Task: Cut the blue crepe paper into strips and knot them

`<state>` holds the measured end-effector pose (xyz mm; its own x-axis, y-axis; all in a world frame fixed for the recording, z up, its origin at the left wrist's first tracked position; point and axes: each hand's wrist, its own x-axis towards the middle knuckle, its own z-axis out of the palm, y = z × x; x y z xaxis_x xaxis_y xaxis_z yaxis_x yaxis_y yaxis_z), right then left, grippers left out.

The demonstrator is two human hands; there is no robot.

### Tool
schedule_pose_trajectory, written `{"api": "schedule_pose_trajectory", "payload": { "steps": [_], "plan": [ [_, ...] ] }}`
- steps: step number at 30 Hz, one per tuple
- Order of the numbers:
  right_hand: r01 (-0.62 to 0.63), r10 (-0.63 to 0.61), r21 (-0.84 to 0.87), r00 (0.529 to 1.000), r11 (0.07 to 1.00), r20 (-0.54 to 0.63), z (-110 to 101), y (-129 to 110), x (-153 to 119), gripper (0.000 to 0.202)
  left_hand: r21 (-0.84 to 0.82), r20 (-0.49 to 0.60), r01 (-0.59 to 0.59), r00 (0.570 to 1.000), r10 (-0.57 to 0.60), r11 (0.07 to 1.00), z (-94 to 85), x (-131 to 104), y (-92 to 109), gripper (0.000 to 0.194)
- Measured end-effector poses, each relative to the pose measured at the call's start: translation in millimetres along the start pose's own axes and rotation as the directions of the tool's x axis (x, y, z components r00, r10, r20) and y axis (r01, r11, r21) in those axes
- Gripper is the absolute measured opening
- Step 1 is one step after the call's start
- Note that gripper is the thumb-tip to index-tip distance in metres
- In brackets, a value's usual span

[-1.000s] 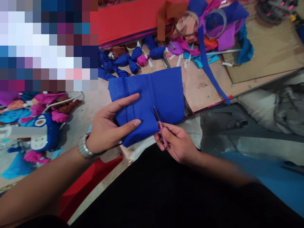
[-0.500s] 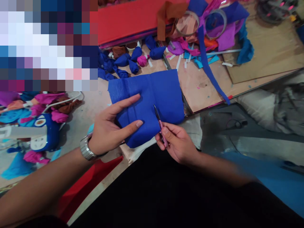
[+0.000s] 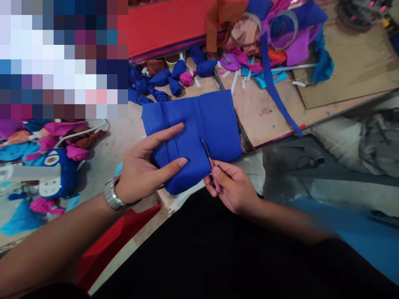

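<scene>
A blue sheet lies over the table's front edge, its lower part hanging toward me. My left hand grips the sheet at its lower left, with thumb and index finger on top and the other fingers hidden beneath. My right hand is closed round the pink handles of small scissors. The dark scissor blade points up and left over the sheet, along a cut running in from its lower edge.
Blue tied bundles sit behind the sheet, before a red sheet stack. Tape rolls and coloured scraps are at the back right. A blue power strip and more bundles lie left. Cardboard is on the right.
The scissors have tilted very slightly, their tip now a little farther left on the sheet. Both hands are almost unmoved.
</scene>
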<state>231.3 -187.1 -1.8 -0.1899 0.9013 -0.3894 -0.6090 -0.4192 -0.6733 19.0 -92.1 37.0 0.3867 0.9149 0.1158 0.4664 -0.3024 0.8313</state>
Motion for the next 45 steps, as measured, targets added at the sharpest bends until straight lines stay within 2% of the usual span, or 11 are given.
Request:
{"api": "schedule_pose_trajectory", "payload": {
  "steps": [6,12,23,35,45],
  "plan": [
    [-0.003,0.002,0.034,0.999,0.999,0.038,-0.9,-1.1,-3.0,0.023,-0.009,0.000,0.023,1.000,-0.023,1.000,0.1,-0.1,0.0,0.066],
    [0.009,-0.012,0.031,0.997,0.999,0.080,-2.5,-0.7,-3.6,0.019,-0.027,-0.022,-0.048,0.999,0.047,0.999,-0.5,1.2,-2.1,0.067],
    [0.047,-0.048,0.014,0.996,0.999,0.076,-1.5,-0.7,-2.0,0.017,-0.105,-0.019,-0.046,0.999,0.045,0.993,-0.5,2.7,-3.3,0.069],
    [0.042,-0.048,0.099,0.997,0.994,0.052,0.8,-1.9,-0.1,0.017,-0.039,0.006,-0.050,0.999,0.051,0.998,-1.2,0.4,-1.3,0.066],
    [0.053,-0.055,0.046,0.998,0.998,0.041,2.8,-3.2,3.1,0.020,-0.026,0.021,-0.050,0.999,0.050,0.998,-1.3,-1.4,0.0,0.066]
  ]
}}
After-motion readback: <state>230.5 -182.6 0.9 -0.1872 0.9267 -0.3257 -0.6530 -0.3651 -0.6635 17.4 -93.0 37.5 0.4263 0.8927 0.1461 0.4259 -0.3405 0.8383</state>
